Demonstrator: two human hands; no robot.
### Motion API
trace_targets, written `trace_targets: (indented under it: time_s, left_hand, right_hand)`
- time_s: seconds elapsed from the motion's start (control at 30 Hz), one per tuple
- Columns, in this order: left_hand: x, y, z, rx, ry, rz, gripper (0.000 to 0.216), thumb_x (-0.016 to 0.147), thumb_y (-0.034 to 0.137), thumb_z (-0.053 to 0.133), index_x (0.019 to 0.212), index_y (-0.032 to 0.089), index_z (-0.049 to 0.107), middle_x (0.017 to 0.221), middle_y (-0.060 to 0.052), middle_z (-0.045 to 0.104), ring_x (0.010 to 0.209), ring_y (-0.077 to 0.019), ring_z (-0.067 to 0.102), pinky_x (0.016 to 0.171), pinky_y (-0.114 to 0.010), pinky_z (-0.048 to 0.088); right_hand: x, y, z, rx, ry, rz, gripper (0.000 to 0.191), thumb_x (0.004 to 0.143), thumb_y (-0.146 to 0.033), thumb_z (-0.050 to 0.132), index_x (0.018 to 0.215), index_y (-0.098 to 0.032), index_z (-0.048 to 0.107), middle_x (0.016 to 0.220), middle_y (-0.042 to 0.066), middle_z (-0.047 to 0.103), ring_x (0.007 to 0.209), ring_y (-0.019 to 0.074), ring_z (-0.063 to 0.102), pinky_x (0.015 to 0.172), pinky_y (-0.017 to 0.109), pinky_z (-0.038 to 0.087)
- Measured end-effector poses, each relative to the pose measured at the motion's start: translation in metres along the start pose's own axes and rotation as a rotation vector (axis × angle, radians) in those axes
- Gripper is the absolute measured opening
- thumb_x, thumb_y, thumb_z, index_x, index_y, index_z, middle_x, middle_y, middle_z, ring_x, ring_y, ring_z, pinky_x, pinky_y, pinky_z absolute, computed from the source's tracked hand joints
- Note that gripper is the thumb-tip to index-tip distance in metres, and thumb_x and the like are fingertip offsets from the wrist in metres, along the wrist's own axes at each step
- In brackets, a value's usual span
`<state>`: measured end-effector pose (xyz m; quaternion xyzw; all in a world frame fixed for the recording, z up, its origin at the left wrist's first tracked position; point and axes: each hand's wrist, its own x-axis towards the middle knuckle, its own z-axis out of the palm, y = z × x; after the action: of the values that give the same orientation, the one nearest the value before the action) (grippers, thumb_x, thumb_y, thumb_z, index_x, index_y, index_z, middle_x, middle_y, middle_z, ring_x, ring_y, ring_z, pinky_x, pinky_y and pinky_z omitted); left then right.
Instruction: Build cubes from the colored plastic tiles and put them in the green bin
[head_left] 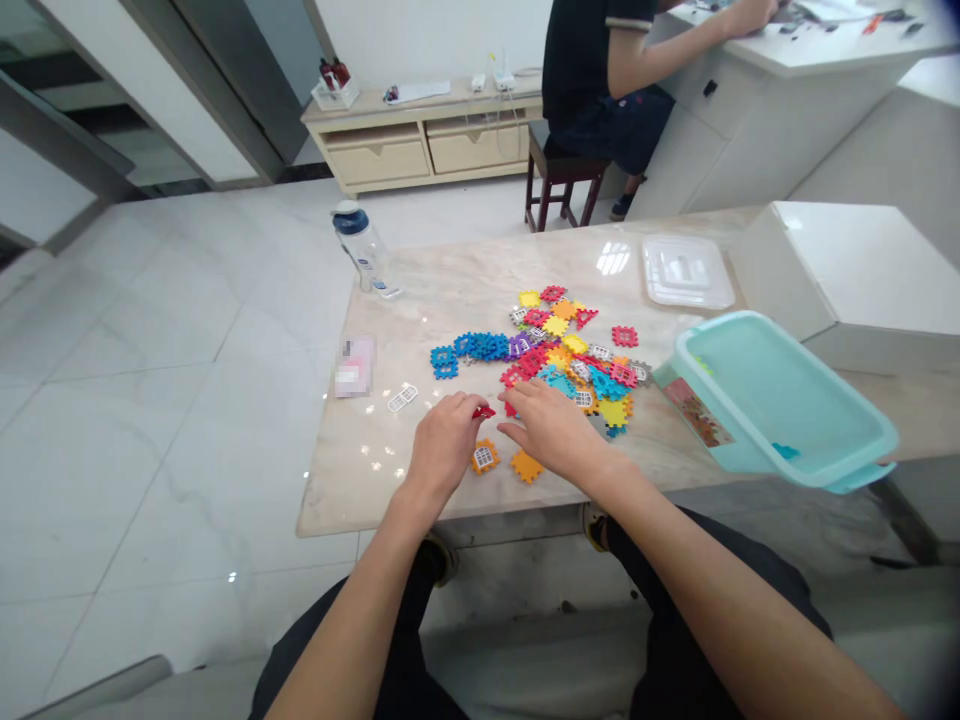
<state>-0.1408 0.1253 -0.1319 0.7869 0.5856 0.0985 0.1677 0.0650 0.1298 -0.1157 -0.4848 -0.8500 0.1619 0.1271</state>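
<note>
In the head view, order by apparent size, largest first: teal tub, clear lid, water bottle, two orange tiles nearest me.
Teal tub
Clear lid
Water bottle
Windowed orange tile and plain orange tile: too alike to rank

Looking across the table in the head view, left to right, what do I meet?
Water bottle → left hand, pinching a red piece → right hand → teal tub.

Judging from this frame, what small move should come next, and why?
Probably bring the right hand slightly left to take the free edge of the red piece. The left hand already pinches that piece, and the right thumb and forefinger stand apart close beside it, seemingly holding nothing.
</note>
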Motion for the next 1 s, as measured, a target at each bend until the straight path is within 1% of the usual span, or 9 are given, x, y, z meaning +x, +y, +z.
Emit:
trace_targets:
  time_s: [0.07, 0.23, 0.37, 0.43, 0.5, 0.57, 0.7, 0.8, 1.0]
  left_hand:
    - [-0.005, -0.003, -0.007, -0.093, 0.062, 0.012, 0.023, 0.107, 0.017, 0.06, 0.125, 0.025, 0.071, 0.119, -0.01, 0.079, 0.113, -0.0292, 0.073, 0.095, -0.04, 0.055]
    - [-0.024, -0.019, -0.021, -0.231, 0.168, 0.004, 0.023, 0.104, 0.015, 0.063, 0.124, 0.023, 0.071, 0.115, -0.011, 0.079, 0.112, -0.0312, 0.073, 0.1, -0.046, 0.056]
    - [-0.039, -0.039, -0.03, -0.571, 0.295, -0.149, 0.037, 0.098, 0.019, 0.073, 0.134, 0.024, 0.067, 0.126, -0.012, 0.077, 0.118, -0.0279, 0.074, 0.103, -0.044, 0.059]
    - [-0.044, -0.05, -0.033, -0.796, 0.3, -0.247, 0.034, 0.095, 0.026, 0.078, 0.128, 0.022, 0.07, 0.118, -0.01, 0.08, 0.108, -0.025, 0.077, 0.096, -0.039, 0.061]
    - [-0.048, -0.06, -0.035, -0.961, 0.272, -0.303, 0.025, 0.092, 0.031, 0.081, 0.114, 0.02, 0.074, 0.104, -0.008, 0.082, 0.095, -0.0229, 0.079, 0.088, -0.036, 0.062]
    - [-0.052, -0.067, -0.037, -1.003, 0.247, -0.329, 0.022, 0.09, 0.032, 0.083, 0.105, 0.019, 0.075, 0.096, -0.007, 0.082, 0.09, -0.0222, 0.079, 0.084, -0.034, 0.061]
    - [-0.061, -0.073, -0.04, -0.945, 0.16, -0.364, 0.028, 0.088, 0.03, 0.083, 0.113, 0.02, 0.073, 0.087, -0.004, 0.082, 0.082, -0.0212, 0.078, 0.08, -0.034, 0.059]
    - [-0.065, -0.071, -0.042, -0.966, 0.098, -0.346, 0.038, 0.087, 0.028, 0.082, 0.122, 0.02, 0.07, 0.086, -0.003, 0.082, 0.081, -0.0206, 0.078, 0.081, -0.034, 0.058]
    - [-0.061, -0.064, -0.041, -0.999, 0.061, -0.352, 0.052, 0.086, 0.03, 0.082, 0.134, 0.018, 0.065, 0.084, -0.002, 0.08, 0.076, -0.0191, 0.073, 0.075, -0.031, 0.055]
  right_hand:
    - [0.007, -0.011, 0.006, 0.012, -0.006, -0.012, 0.024, 0.106, -0.025, 0.074, 0.128, -0.016, 0.076, 0.122, 0.015, 0.08, 0.121, 0.0316, 0.071, 0.105, 0.044, 0.055]
    - [0.027, -0.038, 0.019, 0.047, -0.044, 0.011, 0.016, 0.109, -0.022, 0.066, 0.107, -0.02, 0.082, 0.105, 0.012, 0.083, 0.103, 0.0281, 0.076, 0.092, 0.038, 0.057]
    - [0.039, -0.054, 0.032, 0.386, 0.024, 0.078, 0.011, 0.106, -0.026, 0.071, 0.104, -0.022, 0.081, 0.097, 0.007, 0.085, 0.09, 0.0249, 0.078, 0.083, 0.036, 0.059]
    - [0.043, -0.06, 0.037, 0.596, 0.027, 0.126, 0.009, 0.104, -0.028, 0.073, 0.104, -0.022, 0.08, 0.093, 0.005, 0.085, 0.084, 0.0233, 0.079, 0.078, 0.035, 0.061]
    - [0.044, -0.063, 0.041, 0.677, 0.008, 0.152, 0.011, 0.102, -0.031, 0.075, 0.106, -0.021, 0.079, 0.095, 0.006, 0.085, 0.083, 0.0236, 0.08, 0.078, 0.036, 0.063]
    - [0.042, -0.064, 0.041, 0.594, 0.025, 0.101, 0.023, 0.1, -0.032, 0.078, 0.121, -0.021, 0.077, 0.112, 0.01, 0.085, 0.096, 0.0266, 0.081, 0.089, 0.042, 0.065]
    - [0.037, -0.061, 0.036, 0.301, 0.04, -0.234, 0.056, 0.104, -0.029, 0.076, 0.157, -0.027, 0.059, 0.159, 0.014, 0.066, 0.143, 0.0325, 0.064, 0.119, 0.056, 0.053]
    - [0.035, -0.061, 0.034, 0.202, -0.009, -0.393, 0.045, 0.11, -0.028, 0.068, 0.154, -0.027, 0.062, 0.153, 0.013, 0.07, 0.141, 0.0313, 0.064, 0.116, 0.053, 0.054]
    - [0.034, -0.063, 0.038, 0.119, 0.039, -0.464, 0.039, 0.109, -0.033, 0.07, 0.146, -0.021, 0.067, 0.136, 0.015, 0.076, 0.126, 0.0332, 0.069, 0.104, 0.051, 0.057]
